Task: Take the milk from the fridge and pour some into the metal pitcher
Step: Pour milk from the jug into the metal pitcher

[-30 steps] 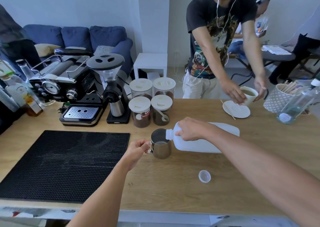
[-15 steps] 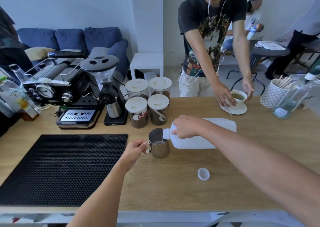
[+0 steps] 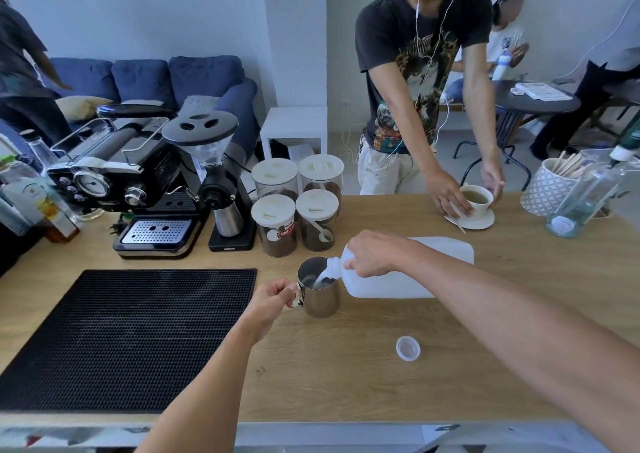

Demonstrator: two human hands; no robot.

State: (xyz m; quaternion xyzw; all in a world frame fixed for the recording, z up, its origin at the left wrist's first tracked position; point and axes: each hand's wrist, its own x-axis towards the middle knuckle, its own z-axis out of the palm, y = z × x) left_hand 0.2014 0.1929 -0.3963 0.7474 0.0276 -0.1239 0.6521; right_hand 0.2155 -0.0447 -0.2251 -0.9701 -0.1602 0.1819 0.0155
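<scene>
Your right hand point(image 3: 375, 253) grips the tipped jug point(image 3: 408, 276), milk pouring into the pitcher point(image 3: 318, 288); your left hand point(image 3: 272, 300) pinches its handle.

L hand point(image 3: 273, 298) pinches metal pitcher point(image 3: 320, 298) handle, forearm in from near side. R hand point(image 3: 375, 253) grips milk jug point(image 3: 398, 284) by neck end, arm stretched from right.

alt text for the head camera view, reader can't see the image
A person's right hand tips a white milk jug so milk streams into a metal pitcher that the left hand holds by its handle on a wooden counter. The jug's cap lies loose nearby; across the counter another person holds a cup on a saucer.
</scene>
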